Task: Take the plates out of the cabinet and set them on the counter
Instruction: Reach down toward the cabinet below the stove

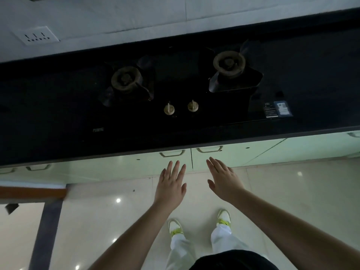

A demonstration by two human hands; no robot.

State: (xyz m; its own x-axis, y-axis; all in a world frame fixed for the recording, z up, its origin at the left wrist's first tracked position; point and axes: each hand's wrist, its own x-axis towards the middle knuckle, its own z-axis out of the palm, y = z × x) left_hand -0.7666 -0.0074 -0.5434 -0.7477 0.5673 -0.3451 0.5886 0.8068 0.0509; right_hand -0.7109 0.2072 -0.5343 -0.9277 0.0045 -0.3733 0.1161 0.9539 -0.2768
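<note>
Progress: nothing out yet; pale green glossy cabinet doors (224,158) closed, no plates on the black stone counter (58,133).
Plates: not visible, presumably behind the doors.
Left hand (171,184): empty, fingers straight, slightly spread, just below the curved metal handle (172,153).
Right hand (224,180): empty, fingers straight, close together, near its handle, apart.

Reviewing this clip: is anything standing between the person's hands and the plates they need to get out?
Yes. The two pale green cabinet doors under the counter are closed, so no plates show. The left hand and right hand hover open just short of the door handles, touching nothing.
</note>
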